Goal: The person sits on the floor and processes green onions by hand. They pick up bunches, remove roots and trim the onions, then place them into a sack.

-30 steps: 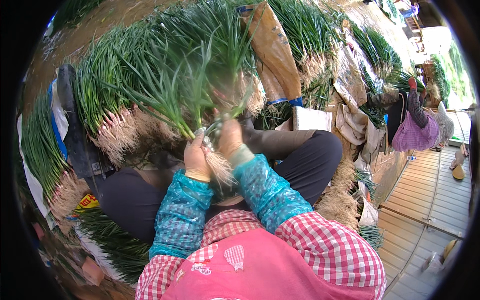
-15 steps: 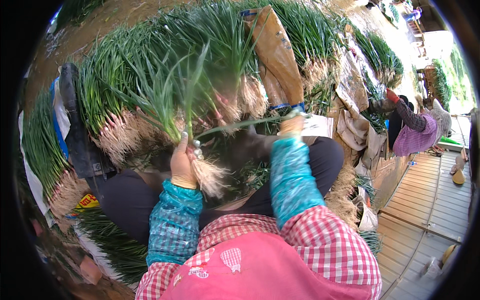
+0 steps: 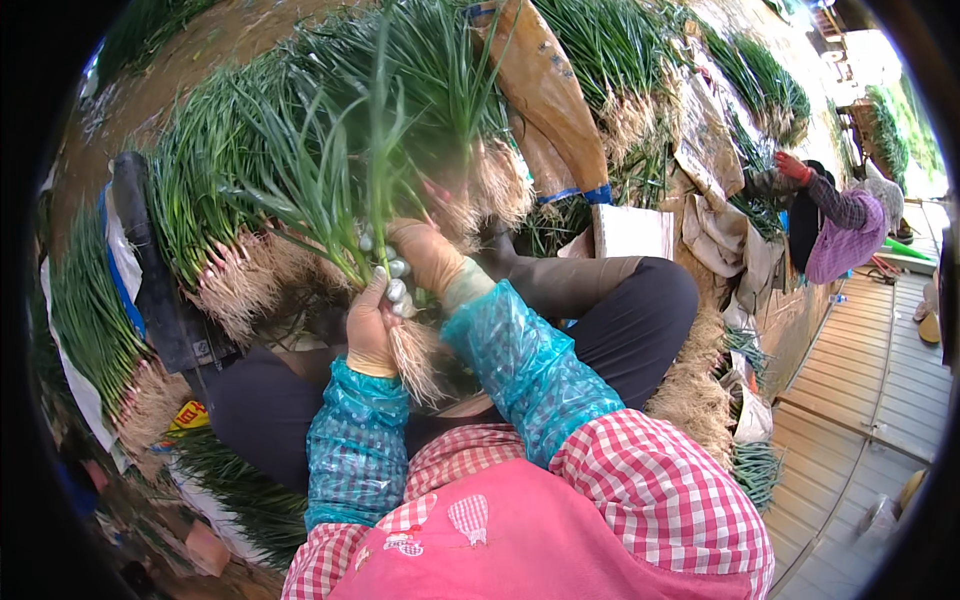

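My left hand [image 3: 372, 335], in a pale glove with grey fingertips, is closed round a small bunch of green onions [image 3: 340, 225] just above the roots. The bunch's whitish roots [image 3: 413, 358] hang down past my fingers, and its green leaves point up and away. My right hand [image 3: 428, 256], gloved the same way, reaches in from the right with its fingers curled at the stems just above my left hand. Its fingertips are partly hidden behind the stems. Behind both hands lie big heaps of green onions [image 3: 215, 150] with tangled roots.
A brown plastic sheet [image 3: 545, 90] lies between heaps at the far side. My bent legs [image 3: 625, 320] frame the work. Cut roots [image 3: 690, 385] pile up at my right knee. At the right, another person [image 3: 848, 235] in a purple checked top sits beside a slatted metal surface [image 3: 840, 380].
My right hand has moved left from near my right knee, where a long thin leaf trailed from it, to the stems. The leaf no longer shows. My left hand keeps its hold.
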